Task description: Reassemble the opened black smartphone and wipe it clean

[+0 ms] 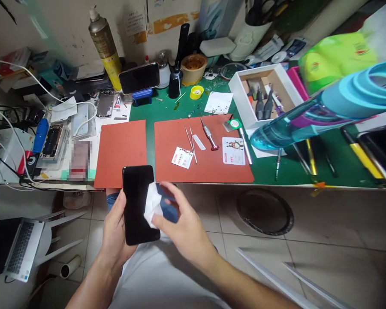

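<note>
A black smartphone (pixel 137 206) is held upright over my lap, its dark screen facing me. My left hand (pixel 116 227) grips its left edge, with the thumb along the side and the other fingers behind. A crumpled white tissue (pixel 153 204) lies against the right part of the screen. My right hand (pixel 180 219) pinches that tissue between thumb and fingers at the phone's right edge. Just beyond, on the red mat (pixel 170 171), lie a pair of tweezers (pixel 192 143), a screwdriver (pixel 209 134) and two small printed cards.
A blue water bottle (pixel 296 120) leans in from the right, beside a white box (pixel 266 92) of tools. Another phone (pixel 140 78) rests on a blue stand at the back. A yellow spray can (pixel 106 49) stands by the wall. Below the desk edge is a black-rimmed bin (pixel 265 212).
</note>
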`<state>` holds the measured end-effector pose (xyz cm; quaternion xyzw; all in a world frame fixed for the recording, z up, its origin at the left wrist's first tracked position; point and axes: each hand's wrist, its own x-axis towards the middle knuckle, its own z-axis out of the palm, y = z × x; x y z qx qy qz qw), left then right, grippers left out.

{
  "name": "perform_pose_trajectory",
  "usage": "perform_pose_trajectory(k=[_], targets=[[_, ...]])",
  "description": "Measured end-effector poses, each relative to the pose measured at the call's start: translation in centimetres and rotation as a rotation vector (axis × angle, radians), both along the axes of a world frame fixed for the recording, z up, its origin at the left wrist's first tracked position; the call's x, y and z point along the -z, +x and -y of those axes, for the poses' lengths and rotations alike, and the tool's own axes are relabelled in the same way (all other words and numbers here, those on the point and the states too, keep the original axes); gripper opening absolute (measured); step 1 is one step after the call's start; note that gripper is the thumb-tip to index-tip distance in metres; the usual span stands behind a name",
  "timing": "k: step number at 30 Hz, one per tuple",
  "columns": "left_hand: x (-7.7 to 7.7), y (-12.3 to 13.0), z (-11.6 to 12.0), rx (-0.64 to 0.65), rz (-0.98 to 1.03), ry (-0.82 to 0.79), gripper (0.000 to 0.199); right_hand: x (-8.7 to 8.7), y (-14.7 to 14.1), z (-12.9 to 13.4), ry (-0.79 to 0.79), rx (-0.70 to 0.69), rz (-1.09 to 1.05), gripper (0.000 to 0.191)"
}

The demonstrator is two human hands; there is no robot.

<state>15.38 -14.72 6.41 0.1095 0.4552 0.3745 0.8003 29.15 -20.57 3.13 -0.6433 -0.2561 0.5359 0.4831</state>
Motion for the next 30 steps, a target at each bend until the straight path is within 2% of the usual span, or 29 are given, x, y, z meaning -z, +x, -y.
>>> perform_pose_trajectory(k=[3,5,8,11,15,18,25,30], targets=[[-0.2,0.3,-0.6,-0.008,0.009,-0.085,0.047,0.1,-1.1,2.1,-0.074,-0.002,-0.171,0.072],[-0.2,0.5,-0.8,0.001,0.021,-0.092,0.047,0.0,-0.9,2.0,-0.068,0.008,-0.251,0.067],[-0.3,0.8,-0.6,0.038,0.038,-0.105,0.049,0.0,0.7,-0.3,-0.002,0.030,-0.283,0.051],[-0.6,1.1,-0.3,0.037,-0.007,-0.157,0.047,0.2,2.5,-3.2,0.133,0.063,-0.341,0.034],[-1.4,1.7,-0.3,-0.030,-0.032,-0.177,0.045,0.4,2.9,-5.0,0.162,0.057,-0.409,0.029],[-1.7,1.8,-0.5,-0.066,-0.032,-0.159,0.045,0.4,2.1,-4.1,0.121,0.060,-0.480,0.034],[-1.4,1.6,-0.9,-0.053,-0.048,-0.152,0.047,0.6,1.0,0.1,-0.001,-0.007,-0.558,0.047],[-1.2,1.8,-0.9,-0.077,-0.044,-0.133,0.041,-0.4,0.2,1.7,-0.045,0.033,-0.544,0.063]])
